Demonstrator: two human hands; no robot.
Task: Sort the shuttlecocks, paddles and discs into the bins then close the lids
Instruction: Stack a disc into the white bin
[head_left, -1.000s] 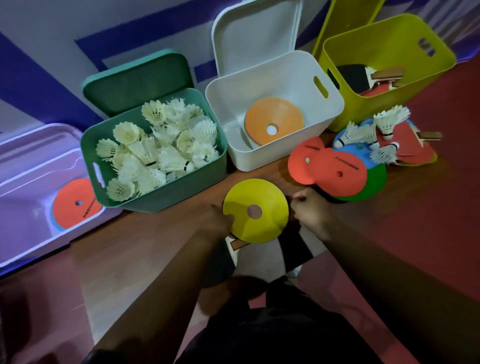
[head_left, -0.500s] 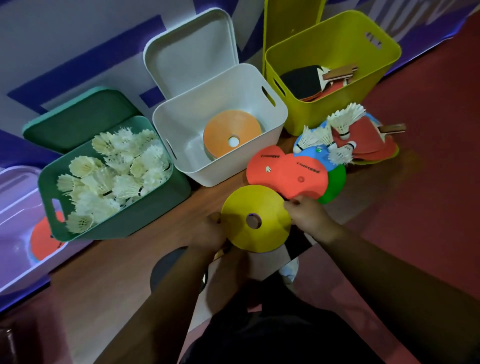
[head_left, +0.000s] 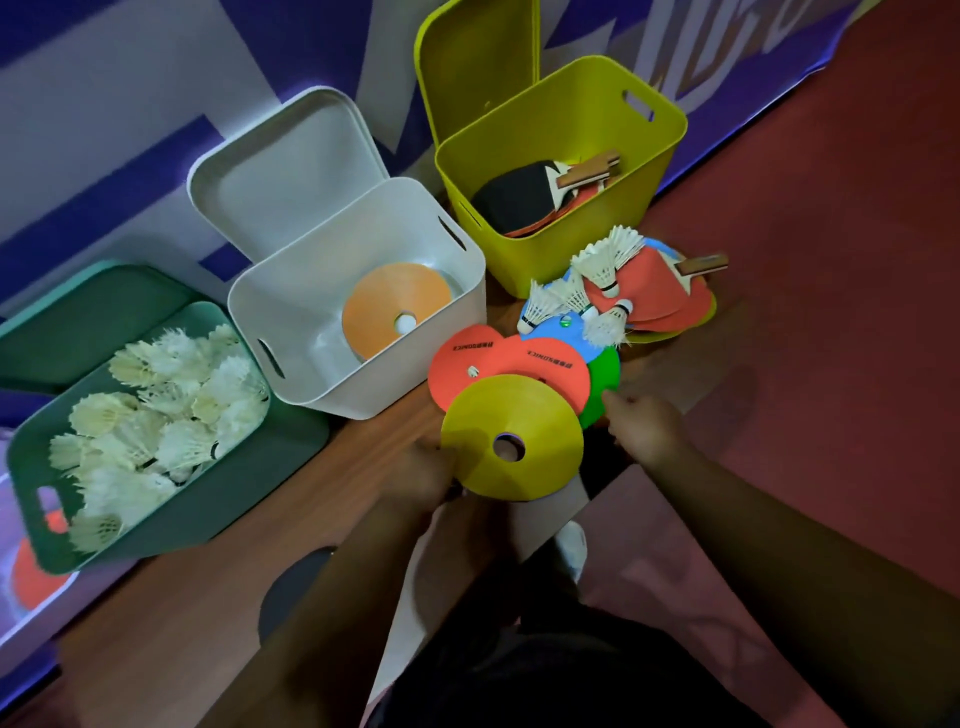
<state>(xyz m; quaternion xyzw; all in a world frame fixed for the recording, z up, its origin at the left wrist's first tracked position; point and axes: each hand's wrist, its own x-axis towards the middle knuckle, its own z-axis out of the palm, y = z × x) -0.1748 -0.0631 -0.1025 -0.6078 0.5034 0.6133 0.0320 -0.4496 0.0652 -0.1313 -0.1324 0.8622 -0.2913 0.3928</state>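
Observation:
My left hand (head_left: 423, 473) grips the left edge of a yellow disc (head_left: 540, 431) held above the wooden floor strip. My right hand (head_left: 647, 428) is just right of it, fingers curled, fingertips at the lower edge of a green disc (head_left: 608, 369); whether it grips is unclear. Two red discs (head_left: 467, 358) and a blue disc (head_left: 550, 332) overlap the green one. Several shuttlecocks (head_left: 602, 265) lie on that pile beside a red paddle (head_left: 654, 291). The white bin (head_left: 311, 374) holds an orange disc (head_left: 395, 306).
The yellow-green bin (head_left: 660, 145) holds paddles (head_left: 519, 202); the green bin (head_left: 223, 493) is full of shuttlecocks (head_left: 171, 405). All three lids stand open against the wall. A purple bin (head_left: 10, 613) shows at the far left. Red floor lies to the right.
My right hand has come off the yellow disc's right edge and shifted right to the green disc. The left hand keeps the yellow disc. The view has swung right.

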